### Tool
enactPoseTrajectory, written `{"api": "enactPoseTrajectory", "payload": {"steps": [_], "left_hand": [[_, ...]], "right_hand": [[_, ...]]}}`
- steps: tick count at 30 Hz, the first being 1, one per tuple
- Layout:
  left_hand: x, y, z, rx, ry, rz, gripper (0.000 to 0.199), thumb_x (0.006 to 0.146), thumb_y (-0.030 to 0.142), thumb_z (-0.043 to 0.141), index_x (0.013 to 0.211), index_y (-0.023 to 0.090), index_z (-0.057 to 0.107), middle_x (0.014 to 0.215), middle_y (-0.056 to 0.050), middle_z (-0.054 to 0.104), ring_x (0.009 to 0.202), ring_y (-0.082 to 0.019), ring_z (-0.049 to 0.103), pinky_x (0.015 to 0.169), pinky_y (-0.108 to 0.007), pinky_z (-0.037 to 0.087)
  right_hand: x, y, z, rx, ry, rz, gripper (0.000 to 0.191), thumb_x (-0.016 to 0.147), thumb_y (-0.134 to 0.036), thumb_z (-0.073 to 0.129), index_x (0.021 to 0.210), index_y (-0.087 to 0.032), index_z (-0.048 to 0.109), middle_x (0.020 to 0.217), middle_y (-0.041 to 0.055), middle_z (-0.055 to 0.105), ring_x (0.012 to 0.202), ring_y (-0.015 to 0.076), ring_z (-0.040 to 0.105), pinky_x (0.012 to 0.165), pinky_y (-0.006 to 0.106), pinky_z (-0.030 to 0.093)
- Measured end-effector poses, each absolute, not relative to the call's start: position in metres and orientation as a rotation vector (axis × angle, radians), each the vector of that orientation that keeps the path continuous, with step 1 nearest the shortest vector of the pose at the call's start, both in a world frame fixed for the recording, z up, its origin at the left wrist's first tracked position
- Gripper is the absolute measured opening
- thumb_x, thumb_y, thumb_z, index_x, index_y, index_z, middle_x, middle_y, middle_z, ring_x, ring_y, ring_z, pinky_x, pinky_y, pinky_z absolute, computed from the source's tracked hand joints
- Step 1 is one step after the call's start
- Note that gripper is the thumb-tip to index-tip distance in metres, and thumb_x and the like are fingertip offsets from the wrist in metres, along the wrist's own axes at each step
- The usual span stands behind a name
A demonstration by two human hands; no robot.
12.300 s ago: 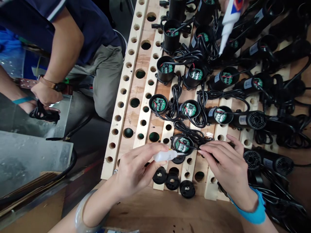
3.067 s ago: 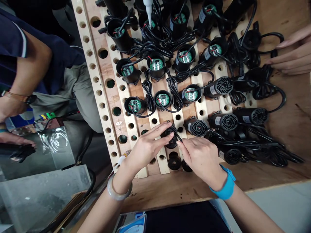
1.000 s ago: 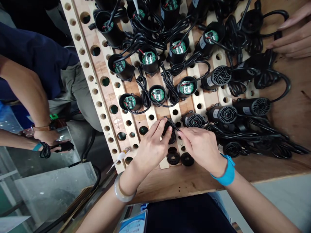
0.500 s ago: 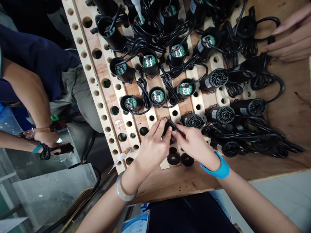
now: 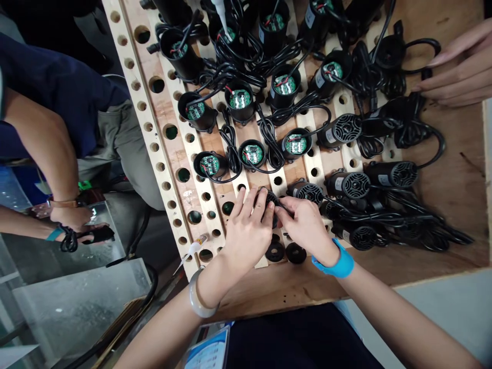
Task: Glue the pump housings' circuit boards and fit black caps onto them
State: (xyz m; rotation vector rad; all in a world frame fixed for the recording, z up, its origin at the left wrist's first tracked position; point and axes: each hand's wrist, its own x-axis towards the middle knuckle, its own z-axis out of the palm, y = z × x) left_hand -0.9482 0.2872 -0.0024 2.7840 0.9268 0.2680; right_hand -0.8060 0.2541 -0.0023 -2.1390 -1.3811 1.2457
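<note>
A black cylindrical housing with a slotted round end (image 5: 270,197) stands largely hidden between my hands. My left hand (image 5: 248,225) curls its fingertips over the near left side of the housing, gripping it. At its right edge, my right hand (image 5: 309,225) has thumb and forefinger pinched around a black cable (image 5: 283,204). Two black round rings (image 5: 295,252) lie just below my hands. Several open black housings with green circuit boards (image 5: 252,154) stand beyond my fingertips. Housings with slotted ends (image 5: 355,184) lie to the right, their cables bundled.
A wooden board with drilled strips (image 5: 166,185) carries the housings. A small bottle with a white nozzle (image 5: 197,245) lies at left. Another person's hand (image 5: 461,66) reaches in at right. A white nozzle (image 5: 222,15) points into a housing. At far left, a co-worker's hands (image 5: 79,228) hold a black part.
My left fingers have straightened and spread somewhat over the housing. My right hand keeps its pinch, shifted slightly. The view has shifted a little.
</note>
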Motion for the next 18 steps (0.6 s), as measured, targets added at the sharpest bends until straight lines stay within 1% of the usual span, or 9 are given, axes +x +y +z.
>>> {"api": "enactPoseTrajectory", "payload": {"steps": [4,6,8,10,12,15,18], "left_hand": [[-0.943,0.288,0.003,2.849,0.878,0.213,0.029,0.082,0.006,0.046,0.097,-0.001,0.07,0.115,-0.026,0.064,0.116,-0.038,0.057,0.104,-0.062,0.038],[-0.943,0.293,0.006,2.775,0.867,0.181,0.028,0.082,0.007,0.047,0.096,0.003,0.07,0.114,-0.024,0.066,0.116,-0.038,0.057,0.105,-0.063,0.036],[-0.943,0.302,0.007,2.567,0.915,0.193,0.024,0.084,0.011,0.049,0.092,0.011,0.071,0.107,-0.016,0.07,0.109,-0.032,0.062,0.101,-0.057,0.043],[-0.944,0.311,0.002,2.262,1.069,0.252,0.016,0.085,0.017,0.054,0.09,0.017,0.069,0.095,-0.008,0.073,0.095,-0.025,0.068,0.09,-0.045,0.053],[-0.945,0.319,-0.006,1.972,1.211,0.292,0.011,0.084,0.024,0.06,0.092,0.02,0.067,0.091,-0.003,0.073,0.086,-0.02,0.069,0.081,-0.036,0.055],[-0.944,0.327,-0.02,1.727,1.204,0.251,0.015,0.081,0.029,0.065,0.093,0.02,0.067,0.093,-0.003,0.072,0.087,-0.019,0.067,0.083,-0.034,0.053],[-0.941,0.33,-0.026,1.65,1.15,0.214,0.011,0.08,0.026,0.064,0.086,0.018,0.068,0.087,-0.003,0.071,0.084,-0.017,0.066,0.085,-0.034,0.051]], "right_hand": [[-0.807,0.253,-0.005,-2.176,-1.384,1.232,0.014,0.084,-0.021,0.052,0.08,-0.017,0.065,0.072,0.0034,0.07,0.063,0.0153,0.06,0.058,0.025,0.038],[-0.808,0.252,-0.005,-2.191,-1.373,1.229,0.014,0.084,-0.02,0.052,0.088,-0.016,0.064,0.077,0.0054,0.071,0.068,0.0167,0.063,0.06,0.026,0.04],[-0.809,0.251,-0.005,-2.186,-1.344,1.233,0.014,0.084,-0.018,0.051,0.091,-0.016,0.063,0.076,0.0053,0.072,0.068,0.0171,0.065,0.06,0.026,0.041],[-0.81,0.25,-0.005,-2.159,-1.314,1.238,0.014,0.085,-0.016,0.05,0.092,-0.016,0.062,0.071,0.0037,0.072,0.068,0.0168,0.066,0.061,0.025,0.042],[-0.811,0.249,-0.006,-2.126,-1.281,1.252,0.014,0.085,-0.014,0.049,0.093,-0.016,0.06,0.068,0.0027,0.073,0.063,0.0162,0.067,0.06,0.025,0.043],[-0.811,0.247,-0.008,-2.1,-1.242,1.282,0.012,0.086,-0.015,0.048,0.094,-0.016,0.057,0.069,0.0034,0.073,0.054,0.0154,0.065,0.057,0.026,0.043],[-0.812,0.248,-0.008,-2.113,-1.234,1.294,0.011,0.086,-0.014,0.048,0.094,-0.016,0.057,0.069,0.0036,0.073,0.055,0.0158,0.066,0.058,0.025,0.044]]}}
